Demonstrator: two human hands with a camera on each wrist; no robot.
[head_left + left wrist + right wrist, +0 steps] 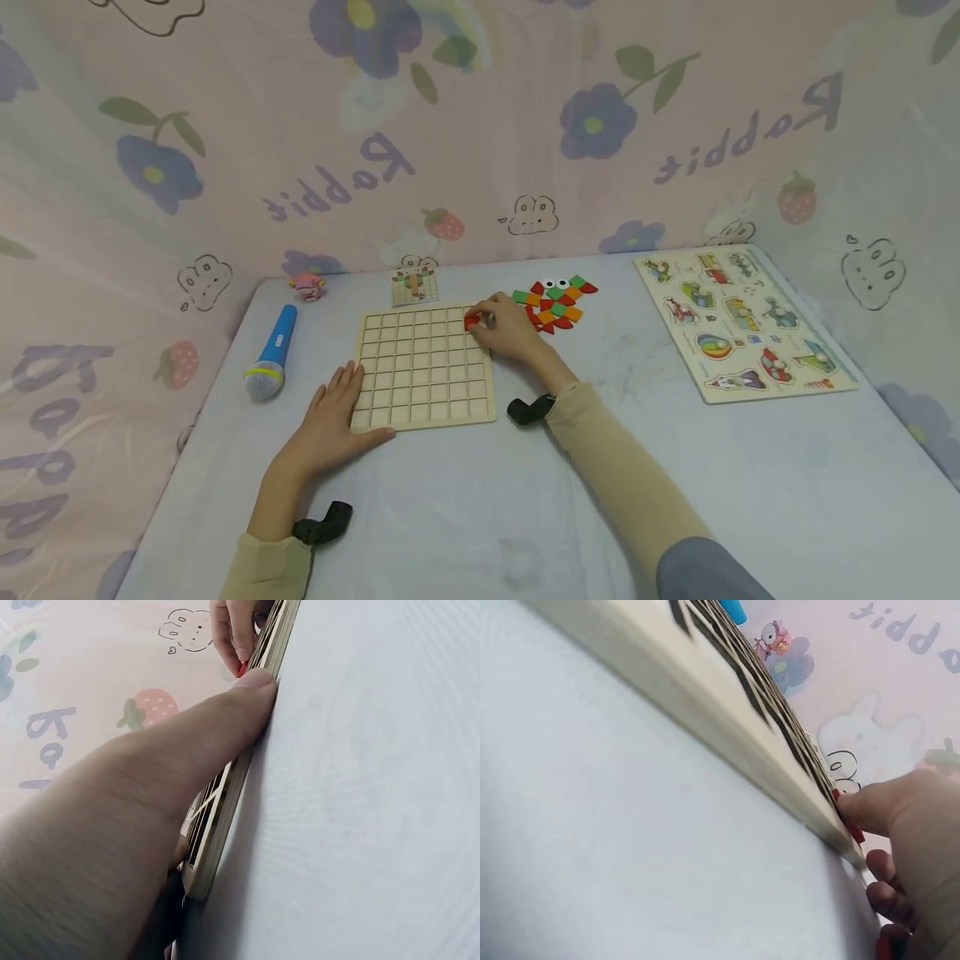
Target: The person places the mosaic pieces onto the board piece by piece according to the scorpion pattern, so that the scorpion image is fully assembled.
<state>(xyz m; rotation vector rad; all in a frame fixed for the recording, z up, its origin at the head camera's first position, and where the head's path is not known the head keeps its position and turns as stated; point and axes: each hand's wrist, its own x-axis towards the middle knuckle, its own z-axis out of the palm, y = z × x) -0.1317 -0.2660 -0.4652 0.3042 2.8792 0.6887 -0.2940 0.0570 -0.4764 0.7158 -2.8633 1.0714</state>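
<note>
A wooden grid board with square cells lies flat on the table. My left hand is spread at its lower left corner, fingers along the left edge and thumb by the front edge. In the left wrist view that thumb lies against the board's side. My right hand pinches a small red piece at the board's upper right corner. The right wrist view shows the red piece under the fingertips at the board's rim. Its exact shape is partly hidden.
Red, green and orange pieces lie in a pile right of the board, with two googly eyes. A patterned card is behind the board. A toy microphone and small pink figure sit left; a picture puzzle board lies right.
</note>
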